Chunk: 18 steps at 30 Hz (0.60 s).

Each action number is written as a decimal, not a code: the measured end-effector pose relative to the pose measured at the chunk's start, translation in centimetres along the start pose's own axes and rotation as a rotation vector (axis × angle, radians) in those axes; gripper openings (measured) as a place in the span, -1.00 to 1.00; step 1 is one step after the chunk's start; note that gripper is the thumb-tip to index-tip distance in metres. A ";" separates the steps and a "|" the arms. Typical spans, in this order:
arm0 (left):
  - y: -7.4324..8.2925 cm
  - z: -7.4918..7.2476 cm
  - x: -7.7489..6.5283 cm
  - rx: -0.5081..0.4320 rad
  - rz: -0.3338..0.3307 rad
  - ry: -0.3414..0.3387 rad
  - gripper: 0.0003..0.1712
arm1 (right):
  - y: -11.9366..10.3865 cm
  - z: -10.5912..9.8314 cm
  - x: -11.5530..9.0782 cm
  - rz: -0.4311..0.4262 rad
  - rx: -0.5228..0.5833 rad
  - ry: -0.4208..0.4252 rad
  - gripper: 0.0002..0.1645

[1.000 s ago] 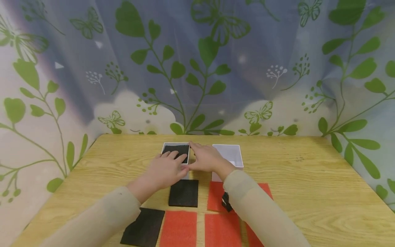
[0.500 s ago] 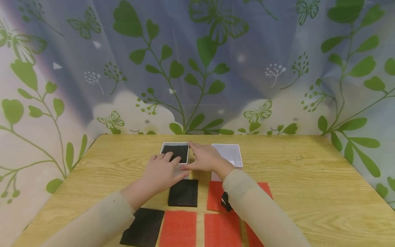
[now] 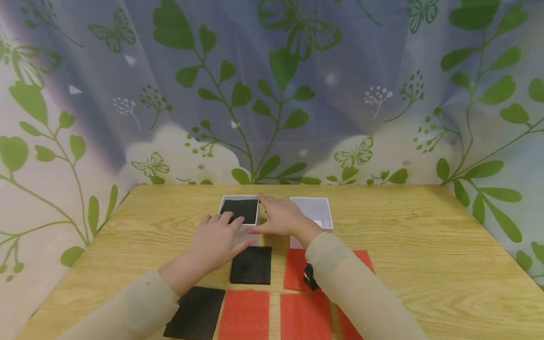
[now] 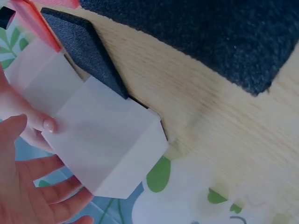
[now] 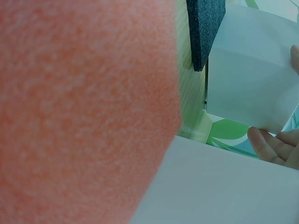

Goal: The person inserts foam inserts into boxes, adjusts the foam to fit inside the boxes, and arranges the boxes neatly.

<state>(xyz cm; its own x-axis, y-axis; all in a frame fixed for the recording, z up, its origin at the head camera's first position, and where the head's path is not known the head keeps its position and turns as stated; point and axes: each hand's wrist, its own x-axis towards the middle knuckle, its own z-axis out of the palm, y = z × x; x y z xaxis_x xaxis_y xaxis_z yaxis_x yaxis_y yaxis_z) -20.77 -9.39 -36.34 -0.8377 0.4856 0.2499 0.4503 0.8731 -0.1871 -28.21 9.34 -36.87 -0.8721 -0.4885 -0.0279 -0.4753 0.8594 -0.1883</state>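
Observation:
A white open-topped box (image 3: pixel 246 231) stands left of centre near the back of the table, with a black foam piece (image 3: pixel 239 211) inside. My left hand (image 3: pixel 216 238) reaches over its front rim, fingers fairly straight and loosely spread, tips overlapping the rim and foam. On the box's right side, my right hand (image 3: pixel 280 216) holds it, thumb at the front corner and fingers toward the back corner. In the left wrist view, the left fingers (image 4: pixel 65 203) lie beside the box's rim. A black foam square (image 3: pixel 250 265) lies right before the box.
A second white box (image 3: pixel 312 210) stands to the right, with a red foam square (image 3: pixel 294 267) before it. Nearer are another black square (image 3: pixel 195 312) and several red squares (image 3: pixel 244 314). A leaf-patterned curtain (image 3: pixel 272 94) hangs behind the wooden table (image 3: pixel 403 226).
My left hand has drawn back a little toward the left and front, its fingers now uncovering more of the foam in the box. My right hand stays at the box's side.

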 end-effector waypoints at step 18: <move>-0.2 -0.4 -0.5 0.015 0.054 0.099 -0.45 | 0.0 0.0 0.0 -0.002 0.005 0.002 0.30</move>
<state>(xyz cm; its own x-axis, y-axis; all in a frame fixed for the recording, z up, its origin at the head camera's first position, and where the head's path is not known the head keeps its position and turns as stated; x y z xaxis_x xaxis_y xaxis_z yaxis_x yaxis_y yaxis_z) -20.34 -9.77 -36.03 -0.7775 0.5343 0.3316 0.4886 0.8452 -0.2165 -28.18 9.33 -36.82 -0.8715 -0.4898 -0.0257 -0.4763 0.8578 -0.1932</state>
